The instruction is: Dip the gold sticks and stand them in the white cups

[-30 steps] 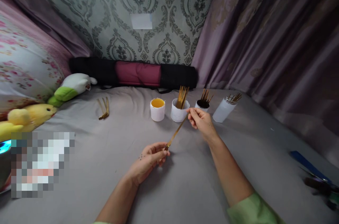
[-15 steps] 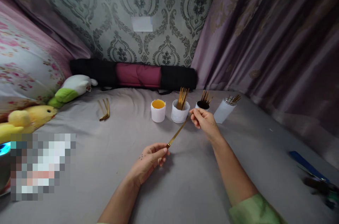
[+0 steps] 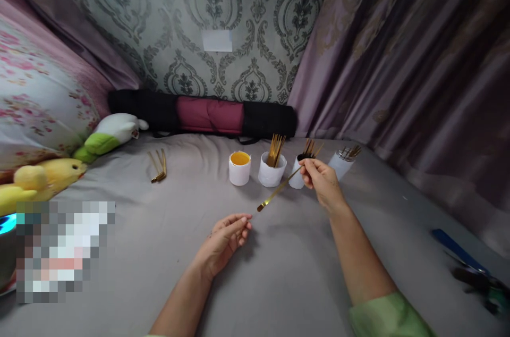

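In my right hand, a slim gold-coloured paintbrush is pinched near its handle end, its brown bristles slanting down to the left. Lower and to the left, my left hand has thumb and forefinger pressed together. A faint, clear-looking bit shows at those fingertips, too small to name. Beyond the hands stand white cups: one orange-yellow inside, one with a bundle of thin brushes or sticks, and a dark-mouthed one partly behind my right hand. A tilted white container holds more sticks.
Several paintbrushes lie on the grey sheet at the left back. A black and maroon roll lies along the wall. Plush toys and a pixelated patch are at left. A blue-handled tool lies at far right.
The brush head has come out of my left fingers. My right hand has moved right, carrying the paintbrush up and away; my left hand stays nearly in place.
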Motion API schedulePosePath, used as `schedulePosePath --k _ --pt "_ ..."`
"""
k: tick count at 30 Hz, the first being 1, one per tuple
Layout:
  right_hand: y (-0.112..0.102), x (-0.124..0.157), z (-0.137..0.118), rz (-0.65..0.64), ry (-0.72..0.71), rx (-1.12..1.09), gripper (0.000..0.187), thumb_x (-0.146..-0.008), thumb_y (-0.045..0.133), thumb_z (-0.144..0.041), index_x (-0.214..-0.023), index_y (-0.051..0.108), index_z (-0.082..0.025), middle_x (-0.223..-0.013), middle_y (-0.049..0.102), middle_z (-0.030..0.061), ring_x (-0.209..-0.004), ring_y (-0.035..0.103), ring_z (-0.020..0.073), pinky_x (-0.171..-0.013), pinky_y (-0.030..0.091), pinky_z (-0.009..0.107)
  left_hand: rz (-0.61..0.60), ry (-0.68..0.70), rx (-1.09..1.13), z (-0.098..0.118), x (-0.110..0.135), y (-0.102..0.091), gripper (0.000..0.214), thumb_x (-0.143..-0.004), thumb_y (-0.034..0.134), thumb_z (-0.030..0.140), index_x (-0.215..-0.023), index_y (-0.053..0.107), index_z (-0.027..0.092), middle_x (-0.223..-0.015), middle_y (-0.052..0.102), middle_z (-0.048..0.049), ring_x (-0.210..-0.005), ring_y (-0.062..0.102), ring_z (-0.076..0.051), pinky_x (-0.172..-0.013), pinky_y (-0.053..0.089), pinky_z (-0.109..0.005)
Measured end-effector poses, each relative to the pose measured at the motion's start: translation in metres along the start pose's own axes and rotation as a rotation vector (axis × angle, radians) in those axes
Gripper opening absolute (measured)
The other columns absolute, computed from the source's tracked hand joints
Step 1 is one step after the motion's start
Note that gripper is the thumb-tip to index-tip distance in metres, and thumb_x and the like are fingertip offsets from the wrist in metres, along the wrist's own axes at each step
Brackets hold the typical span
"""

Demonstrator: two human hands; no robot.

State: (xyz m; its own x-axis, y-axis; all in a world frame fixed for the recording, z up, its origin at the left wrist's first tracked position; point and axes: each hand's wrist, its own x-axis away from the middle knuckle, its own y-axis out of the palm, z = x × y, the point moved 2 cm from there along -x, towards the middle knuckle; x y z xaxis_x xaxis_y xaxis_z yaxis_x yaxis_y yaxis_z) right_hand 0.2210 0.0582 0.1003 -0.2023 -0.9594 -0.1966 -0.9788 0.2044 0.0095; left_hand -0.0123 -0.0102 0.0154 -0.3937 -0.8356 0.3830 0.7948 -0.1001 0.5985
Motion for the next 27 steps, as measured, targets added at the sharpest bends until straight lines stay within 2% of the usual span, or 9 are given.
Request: schedulePosePath --k 4,13,27 --pt "-0.007 -0.007 -0.011 0.059 -0.019 -0.009 0.031 -0.070 0.055 -0.045 -0.078 0.056 -0.015 -0.060 0.049 -0.0017 -0.041 0.037 0.0029 -0.031 0.023 0.014 0.010 -0.008 0.082 0.001 -0.001 -0.004 0.022 -0.070 0.063 0.020 -0.089 0.060 0.010 -0.075 0.055 -0.0034 -0.058 0.049 -0.004 -0.054 0.041 -0.017" --pt "-0.018 -0.023 -0.032 0.160 -0.087 -0.016 0.026 -0.070 0.057 -0.041 -0.073 0.056 -0.015 -0.058 0.049 -0.0021 -0.040 0.037 0.0028 -0.031 0.023 0.015 0.044 0.001 0.206 0.004 -0.004 -0.008 0.018 -0.072 0.060 0.016 -0.089 0.059 0.010 -0.074 0.053 -0.0022 -0.057 0.048 -0.005 -0.048 0.040 -0.016" --pt "-0.027 -0.051 -0.057 0.333 -0.235 0.118 0.022 -0.076 0.050 -0.036 -0.073 0.055 -0.015 -0.057 0.050 -0.0022 -0.036 0.038 0.0026 -0.031 0.025 0.015 0.051 -0.015 0.264 0.006 -0.003 -0.008 0.015 -0.073 0.057 0.014 -0.088 0.058 0.010 -0.072 0.054 -0.0030 -0.056 0.049 -0.006 -0.046 0.040 -0.017"
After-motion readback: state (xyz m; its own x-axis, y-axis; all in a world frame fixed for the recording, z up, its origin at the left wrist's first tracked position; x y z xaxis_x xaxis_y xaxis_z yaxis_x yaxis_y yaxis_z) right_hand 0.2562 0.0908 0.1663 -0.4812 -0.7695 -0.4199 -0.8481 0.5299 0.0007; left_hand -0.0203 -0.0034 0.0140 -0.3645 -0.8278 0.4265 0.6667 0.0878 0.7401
